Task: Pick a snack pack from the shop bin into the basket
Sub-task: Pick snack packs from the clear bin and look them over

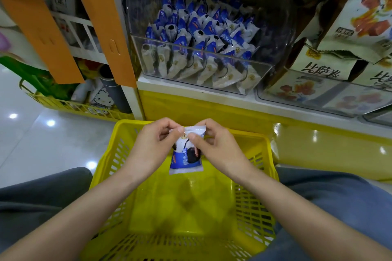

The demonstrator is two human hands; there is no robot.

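A blue-and-white snack pack [185, 160] hangs upright above the yellow plastic basket [257, 203]. My left hand [151, 146] pinches its top seam at the left corner. My right hand [214, 147] pinches the same seam at the right, thumb on the front of the wrapper. Both hands are over the far half of the basket, whose floor below them is bare. A clear shop bin [259, 71] on the shelf ahead holds several identical packs [199, 34], some standing in a front row.
A yellow shelf base [212, 110] rises just behind the basket. Boxed snacks in a clear bin [326, 93] stand at right. Orange panels [99, 17] and a yellow wire basket with rolls [84, 106] are at left. Glossy floor lies at left; my knees flank the basket.
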